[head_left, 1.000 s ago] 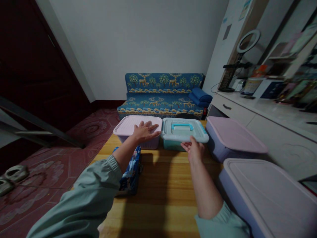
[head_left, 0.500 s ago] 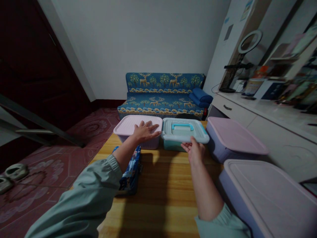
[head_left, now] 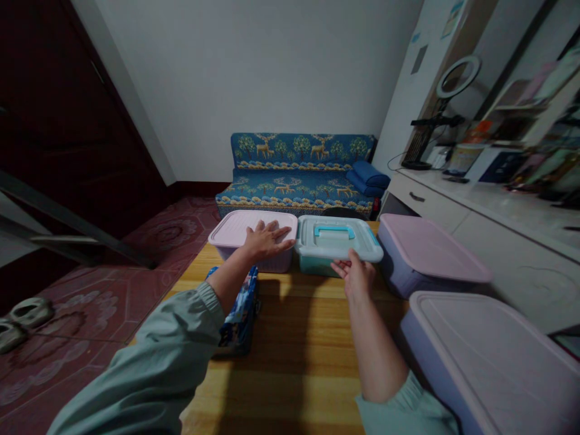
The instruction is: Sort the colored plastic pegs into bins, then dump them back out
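Observation:
My left hand (head_left: 266, 239) lies flat with fingers spread on the pink lid of a small pink storage box (head_left: 235, 231) at the far end of the wooden table (head_left: 294, 344). Beside that box stands a teal box (head_left: 317, 241) with a blue handle (head_left: 334, 230) on its lid. My right hand (head_left: 357, 273) is at the teal box's near edge, fingers curled under the lid rim and thumb by the front.
Two larger lilac boxes with pink lids stand on the right, one farther (head_left: 426, 254) and one near (head_left: 489, 356). A blue printed case (head_left: 240, 311) lies under my left forearm. Beyond are a blue sofa (head_left: 299, 172), a white cabinet (head_left: 489, 217) with a ring light (head_left: 457, 75), and slippers (head_left: 22, 317) on the floor.

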Demonstrator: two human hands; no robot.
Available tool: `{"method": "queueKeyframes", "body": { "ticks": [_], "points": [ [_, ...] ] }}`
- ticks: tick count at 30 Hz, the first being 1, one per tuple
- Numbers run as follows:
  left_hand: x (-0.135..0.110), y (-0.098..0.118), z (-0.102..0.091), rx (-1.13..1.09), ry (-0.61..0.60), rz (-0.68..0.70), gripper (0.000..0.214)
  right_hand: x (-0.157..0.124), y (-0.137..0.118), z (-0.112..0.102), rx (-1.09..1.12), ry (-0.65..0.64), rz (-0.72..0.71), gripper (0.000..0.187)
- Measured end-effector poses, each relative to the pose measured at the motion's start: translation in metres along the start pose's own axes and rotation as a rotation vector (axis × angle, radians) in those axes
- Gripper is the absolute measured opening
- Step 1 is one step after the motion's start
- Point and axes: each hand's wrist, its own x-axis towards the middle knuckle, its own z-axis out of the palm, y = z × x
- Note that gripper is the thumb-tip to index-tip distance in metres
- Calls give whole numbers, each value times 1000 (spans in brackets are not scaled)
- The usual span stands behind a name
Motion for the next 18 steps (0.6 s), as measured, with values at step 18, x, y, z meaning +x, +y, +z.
{"method": "queueKeyframes", "body": {
  "ticks": [18],
  "points": [
    [0, 1, 1, -7, -1, -4, 72, 1, 3, 0, 7, -15, -16, 16]
  ]
}}
